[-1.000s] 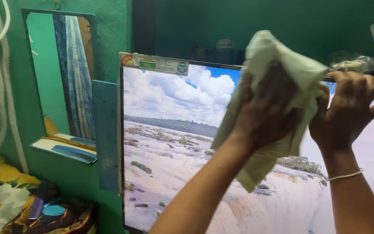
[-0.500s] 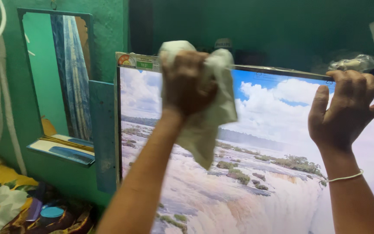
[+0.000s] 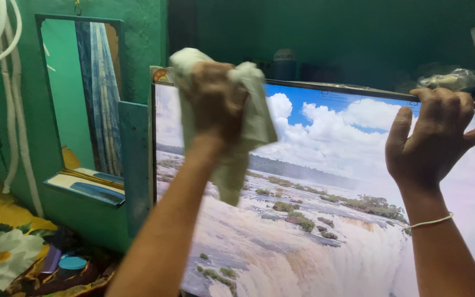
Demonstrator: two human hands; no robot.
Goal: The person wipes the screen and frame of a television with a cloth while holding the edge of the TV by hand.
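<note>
The pale cloth is bunched under the left hand and pressed flat against the upper left corner of the flat screen. Its folds spill out above the knuckles and to the right of them, and a loose tail hangs down below the wrist over the picture of a waterfall. The fingers are curled down into the fabric — closed on it, with their tips buried in the folds, so I cannot see them.

The right hand is well apart from the cloth, up at the top edge of the screen. Its fingers hook over the frame while the thumb spreads out to the right — a steadying grip on the rim. A thin white bracelet sits on that wrist.

To the left, a mirror hangs on the green wall.
</note>
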